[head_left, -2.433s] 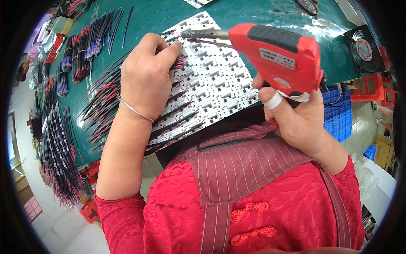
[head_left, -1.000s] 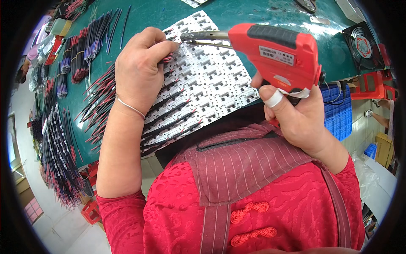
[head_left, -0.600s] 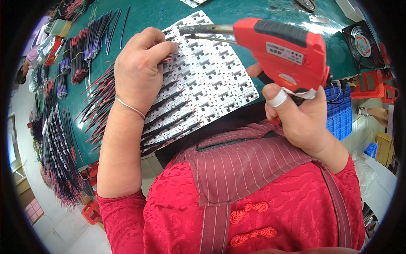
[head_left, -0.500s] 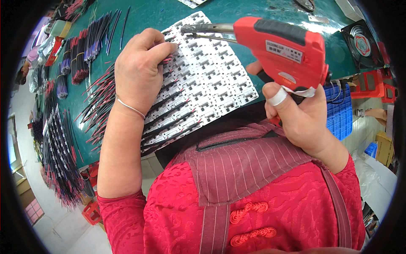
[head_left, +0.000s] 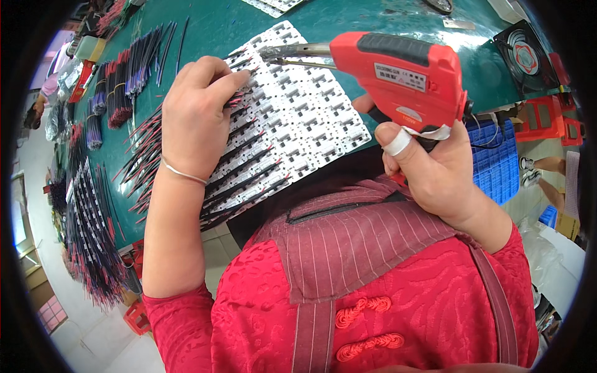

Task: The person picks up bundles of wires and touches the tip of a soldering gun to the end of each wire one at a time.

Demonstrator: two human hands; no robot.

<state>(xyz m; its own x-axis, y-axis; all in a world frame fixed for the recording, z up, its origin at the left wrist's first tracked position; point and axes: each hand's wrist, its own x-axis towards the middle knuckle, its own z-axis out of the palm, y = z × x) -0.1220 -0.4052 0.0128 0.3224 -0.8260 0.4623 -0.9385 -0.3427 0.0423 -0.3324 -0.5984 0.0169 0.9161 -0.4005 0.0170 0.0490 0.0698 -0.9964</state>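
Observation:
A white circuit board panel (head_left: 311,115) lies on the green table, with rows of small parts on it. Black-and-red wires (head_left: 252,177) run across its left part. My left hand (head_left: 198,115) is closed over the panel's left side, thumb and forefinger pinching a thin wire whose end points at the board. In my right hand (head_left: 429,171), white tape round the thumb, is a red-and-black soldering gun (head_left: 398,78). Its dark tip reaches left over the upper part of the panel, close to the pinched fingers; whether it touches the board I cannot tell.
Bundles of red, black and blue wires (head_left: 118,93) lie at the table's left. More wires (head_left: 93,230) hang over the left edge. A square fan (head_left: 522,56) stands at the far right, above a blue crate (head_left: 494,161). Another white panel (head_left: 273,5) lies at the back.
My left hand has shifted slightly down and left with the wire. The soldering gun has moved a little left, its tip now slightly lower and nearer my left fingers.

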